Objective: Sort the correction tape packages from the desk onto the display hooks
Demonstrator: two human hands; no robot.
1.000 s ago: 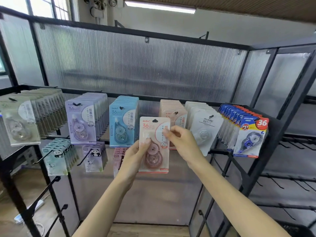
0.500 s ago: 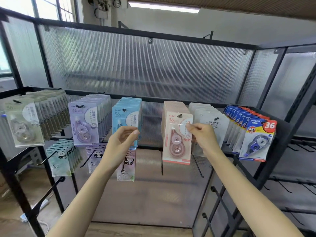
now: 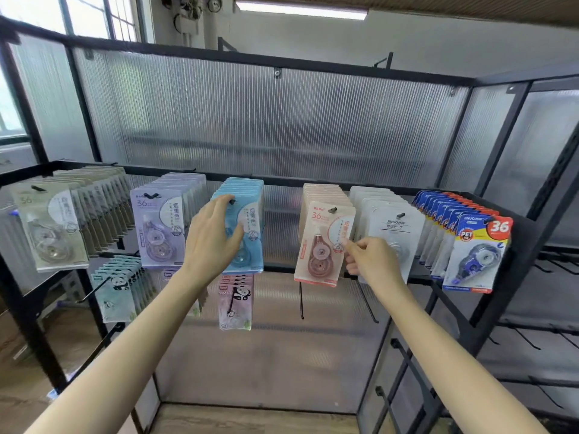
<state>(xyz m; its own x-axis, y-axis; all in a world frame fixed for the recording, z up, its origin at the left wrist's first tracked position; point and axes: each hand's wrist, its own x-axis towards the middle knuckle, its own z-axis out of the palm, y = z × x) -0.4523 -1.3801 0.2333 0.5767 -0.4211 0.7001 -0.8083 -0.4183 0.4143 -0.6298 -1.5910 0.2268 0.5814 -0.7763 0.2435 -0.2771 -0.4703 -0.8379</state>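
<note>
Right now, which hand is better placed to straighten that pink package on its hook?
The right hand: its fingertips already pinch the pink package at its right edge. The left hand lies spread on the blue package, one hook over.

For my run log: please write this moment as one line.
left hand: rests on blue packages | right hand: pinches pink package edge | pink package: on hook

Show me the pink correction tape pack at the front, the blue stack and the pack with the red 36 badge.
pink pack (image 3: 324,242), head view, middle of its card.
blue stack (image 3: 250,211), head view, front card's right side.
red-badge pack (image 3: 477,252), head view, clear blister.
</note>
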